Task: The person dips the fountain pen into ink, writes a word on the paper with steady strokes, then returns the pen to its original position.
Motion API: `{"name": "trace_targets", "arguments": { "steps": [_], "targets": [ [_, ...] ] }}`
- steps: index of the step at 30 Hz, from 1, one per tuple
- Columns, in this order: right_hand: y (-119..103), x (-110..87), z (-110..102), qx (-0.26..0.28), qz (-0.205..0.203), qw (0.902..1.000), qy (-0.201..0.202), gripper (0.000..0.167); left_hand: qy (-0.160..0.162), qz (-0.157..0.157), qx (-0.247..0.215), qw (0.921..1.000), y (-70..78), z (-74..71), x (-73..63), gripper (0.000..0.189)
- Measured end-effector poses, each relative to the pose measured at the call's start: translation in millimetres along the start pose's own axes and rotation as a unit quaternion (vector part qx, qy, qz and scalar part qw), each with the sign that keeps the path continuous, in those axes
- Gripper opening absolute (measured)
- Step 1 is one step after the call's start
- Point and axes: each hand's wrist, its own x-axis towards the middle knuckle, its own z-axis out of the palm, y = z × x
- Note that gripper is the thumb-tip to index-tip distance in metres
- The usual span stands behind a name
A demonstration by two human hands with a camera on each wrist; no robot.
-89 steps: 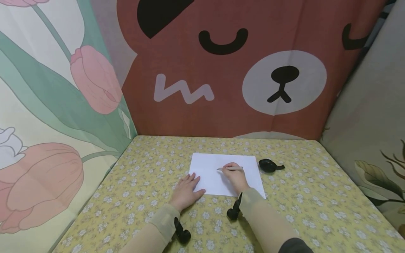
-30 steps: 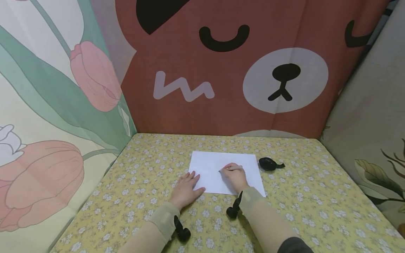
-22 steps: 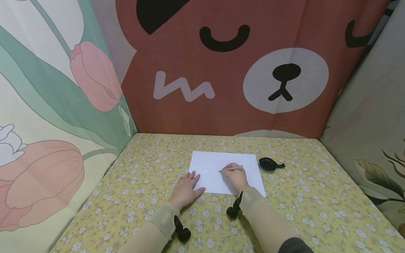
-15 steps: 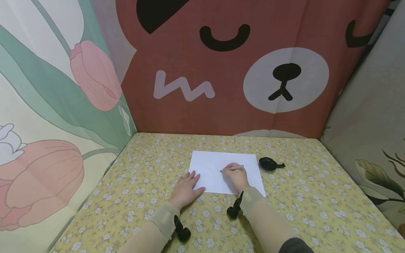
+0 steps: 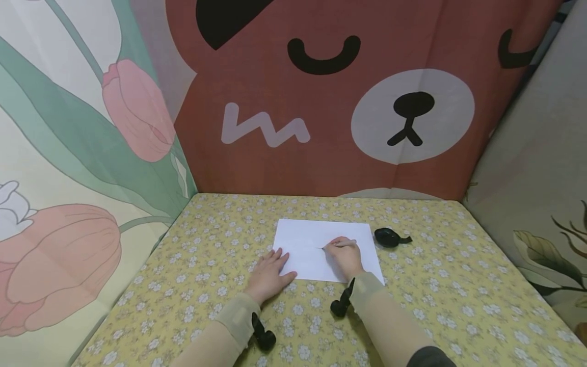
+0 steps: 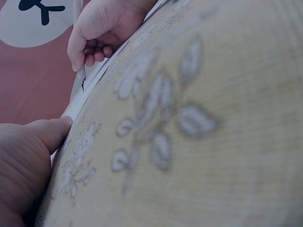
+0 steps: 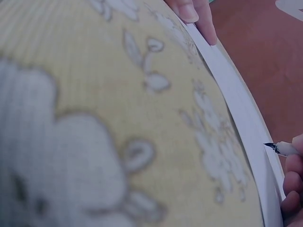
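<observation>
A white sheet of paper [image 5: 298,237] lies flat on the table. My left hand [image 5: 268,278] rests at its lower left corner, fingers spread and straight, the fingertips and thumb on the paper. Over the sheet's right half, my right hand [image 5: 347,259] pinches a slim, pale pen [image 5: 347,243] between thumb and fingers. In the right wrist view the pen [image 7: 284,148] shows a dark, pointed tip at the paper's surface. A short thin line is faintly visible just left of the tip in the head view. In the left wrist view the pen [image 6: 81,71] stands steeply.
The table wears a yellow floral cloth [image 5: 220,229]. A glossy black oval object with a short tail [image 5: 389,237] lies right of the paper; its kind is unclear. Printed fabric walls rise behind and at both sides. Small black devices hang from both wrists.
My right hand first moved the pen tip slightly down the page, then a little to the right. A short line shows left of the tip. The left hand stays on the paper's corner.
</observation>
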Motion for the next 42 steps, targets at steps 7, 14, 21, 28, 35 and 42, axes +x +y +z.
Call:
{"name": "trace_targets", "arguments": {
  "steps": [7, 14, 21, 28, 35, 42],
  "targets": [
    [-0.5, -2.4, -2.9, 0.013, 0.008, 0.9999, 0.002, 0.011, -0.003, 0.001, 0.0, 1.0, -0.7, 0.0, 0.9, 0.069],
    [-0.4, -2.4, -3.6, 0.002, 0.01, 0.9999, 0.005, 0.011, -0.003, 0.0, 0.002, 1.0, -0.1, -0.4, 1.1, 0.069],
    [1.3, -1.6, -4.9, -0.009, 0.009, 0.9998, 0.012, 0.012, -0.002, 0.0, -0.001, 1.0, -1.1, 0.6, 1.9, 0.07],
    [2.2, -1.4, -7.8, -0.021, 0.014, 0.9995, 0.02, 0.012, -0.001, 0.001, 0.0, 1.0, -1.1, 0.8, 1.7, 0.07],
    [0.8, -4.0, -12.0, -0.019, 0.031, 0.9991, 0.02, 0.015, 0.0, 0.004, -0.001, 1.0, -2.9, 2.0, 2.2, 0.07],
    [3.2, -2.9, -13.9, -0.032, 0.027, 0.9987, 0.028, 0.015, 0.003, 0.002, 0.001, 1.0, -1.7, 2.0, 2.0, 0.07]
  ]
}}
